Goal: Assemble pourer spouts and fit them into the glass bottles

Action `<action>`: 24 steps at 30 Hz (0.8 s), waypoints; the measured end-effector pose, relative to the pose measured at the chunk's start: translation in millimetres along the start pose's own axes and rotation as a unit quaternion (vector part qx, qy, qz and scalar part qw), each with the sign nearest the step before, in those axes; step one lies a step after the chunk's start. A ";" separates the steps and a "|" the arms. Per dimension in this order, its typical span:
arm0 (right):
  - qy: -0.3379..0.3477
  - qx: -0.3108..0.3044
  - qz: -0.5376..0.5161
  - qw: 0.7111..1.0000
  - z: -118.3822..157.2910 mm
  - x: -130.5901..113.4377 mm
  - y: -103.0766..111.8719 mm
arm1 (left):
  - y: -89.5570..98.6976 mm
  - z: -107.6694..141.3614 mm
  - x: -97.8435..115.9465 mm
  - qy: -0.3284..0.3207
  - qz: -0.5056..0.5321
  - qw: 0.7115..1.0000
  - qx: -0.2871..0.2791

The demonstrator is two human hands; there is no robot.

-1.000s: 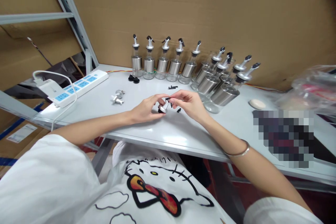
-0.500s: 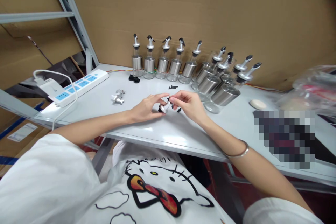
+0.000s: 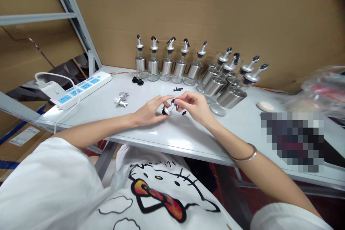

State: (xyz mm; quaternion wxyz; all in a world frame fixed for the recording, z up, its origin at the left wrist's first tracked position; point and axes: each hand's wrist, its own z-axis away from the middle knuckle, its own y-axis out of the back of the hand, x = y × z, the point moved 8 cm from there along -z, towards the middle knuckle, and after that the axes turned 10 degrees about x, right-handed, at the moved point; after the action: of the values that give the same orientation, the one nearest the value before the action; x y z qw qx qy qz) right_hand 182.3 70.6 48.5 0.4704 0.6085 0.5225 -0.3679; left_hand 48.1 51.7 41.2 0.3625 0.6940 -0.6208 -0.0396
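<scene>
Over the grey table, my left hand point(image 3: 151, 110) is closed around a silver pourer spout point(image 3: 168, 109) with a black stopper at its lower left end. My right hand point(image 3: 195, 106) pinches a small black part at the spout's tip; the fingers hide most of it. Tiny black pieces point(image 3: 184, 113) lie just below the right fingers. Behind the hands rests a black lever piece point(image 3: 178, 89). To the left are silver spouts point(image 3: 122, 100) without black parts, and farther back two black stoppers point(image 3: 137, 81).
Several glass bottles with steel sleeves and pourers point(image 3: 180, 70) line the back of the table point(image 3: 161, 136). A white power strip point(image 3: 82, 91) with a cable is at the left. A pale oval object point(image 3: 265, 106) and clear plastic bags point(image 3: 318, 90) sit at the right.
The hands stay almost in place, both still at the spout. The spout has tilted very slightly; nothing else has visibly moved.
</scene>
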 end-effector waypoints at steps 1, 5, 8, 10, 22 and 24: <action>0.000 -0.007 0.002 1.000 0.1 -0.2 -1.1 | -0.9 0.3 0.1 -0.001 -0.002 1.000 -0.005; 0.002 -0.014 0.024 1.000 0.5 -0.2 -2.0 | -4.2 1.4 -1.4 0.001 -0.014 1.000 -0.020; 0.000 -0.015 0.029 0.999 0.7 0.3 -2.2 | -3.9 1.1 0.0 -0.015 -0.020 1.000 -0.019; -0.011 -0.021 0.013 1.000 0.2 2.2 -2.7 | -2.3 0.5 -0.1 -0.017 -0.026 0.999 -0.012; -0.122 -0.145 -0.119 0.975 -2.1 25.1 -9.7 | 1.6 0.3 -7.2 0.007 -0.022 1.000 -0.004; -0.140 -0.177 -0.132 0.965 1.6 26.7 -13.8 | 4.0 -1.0 -6.5 -0.013 -0.041 0.999 0.007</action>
State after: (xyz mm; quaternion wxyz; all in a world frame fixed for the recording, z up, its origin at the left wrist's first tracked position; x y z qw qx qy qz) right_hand 173.7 77.0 20.4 0.5863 0.3833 0.5839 -0.4103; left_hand 43.8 58.1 41.6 0.3474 0.7210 -0.5966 -0.0592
